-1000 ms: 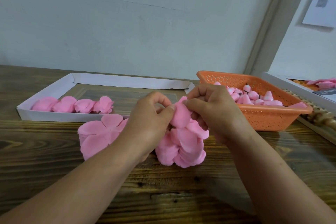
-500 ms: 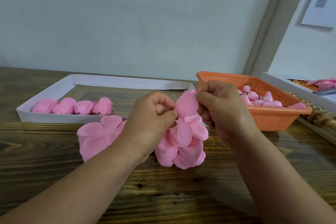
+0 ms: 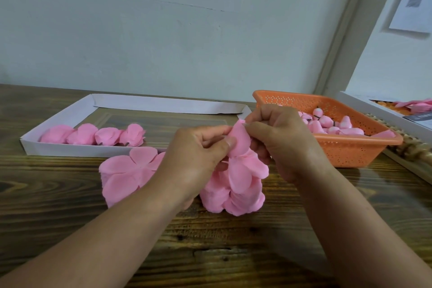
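A pink fabric petal piece (image 3: 238,145) is held up above the wooden table (image 3: 233,252), between both hands. My left hand (image 3: 198,159) pinches its left edge with thumb and fingers. My right hand (image 3: 278,140) pinches its top right edge. Below them sits a stack of pink petal pieces (image 3: 236,194) on the table. A second flat stack of pink petals (image 3: 126,175) lies to the left, partly hidden by my left wrist.
A low white cardboard tray (image 3: 70,147) at the back left holds several finished pink flowers (image 3: 93,135). An orange perforated basket (image 3: 350,152) at the right holds several pink buds (image 3: 327,124). Another white box (image 3: 378,112) with pink pieces sits at the far right. A wall stands behind.
Both hands have lifted one petal piece off the stack and shifted their pinch on it; it now stands a little higher and more spread between the fingers.
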Demonstrator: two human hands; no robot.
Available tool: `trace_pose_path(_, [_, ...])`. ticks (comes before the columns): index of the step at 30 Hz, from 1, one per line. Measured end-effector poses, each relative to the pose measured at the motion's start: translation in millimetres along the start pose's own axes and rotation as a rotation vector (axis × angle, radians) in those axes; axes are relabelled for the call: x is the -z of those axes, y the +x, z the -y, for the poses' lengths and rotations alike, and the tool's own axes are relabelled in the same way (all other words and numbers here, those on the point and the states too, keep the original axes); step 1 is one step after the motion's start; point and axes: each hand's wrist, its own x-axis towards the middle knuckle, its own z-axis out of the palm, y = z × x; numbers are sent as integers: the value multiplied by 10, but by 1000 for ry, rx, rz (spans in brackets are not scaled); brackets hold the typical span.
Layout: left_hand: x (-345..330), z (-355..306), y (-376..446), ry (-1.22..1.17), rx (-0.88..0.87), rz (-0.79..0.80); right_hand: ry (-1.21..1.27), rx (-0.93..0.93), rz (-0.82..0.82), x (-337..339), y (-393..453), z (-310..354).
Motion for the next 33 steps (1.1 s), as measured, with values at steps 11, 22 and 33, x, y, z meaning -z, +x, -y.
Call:
trace_pose_path(11, [72, -62, 37, -232, 232, 129, -16, 18, 24, -92, -18, -34])
trace_pose_path(22, [67, -60, 34, -294, 282, 116, -3, 14, 24, -101, -53, -1])
trace_pose_path(33, [190, -241, 110, -772, 454, 65, 45, 358, 71, 192, -41, 113])
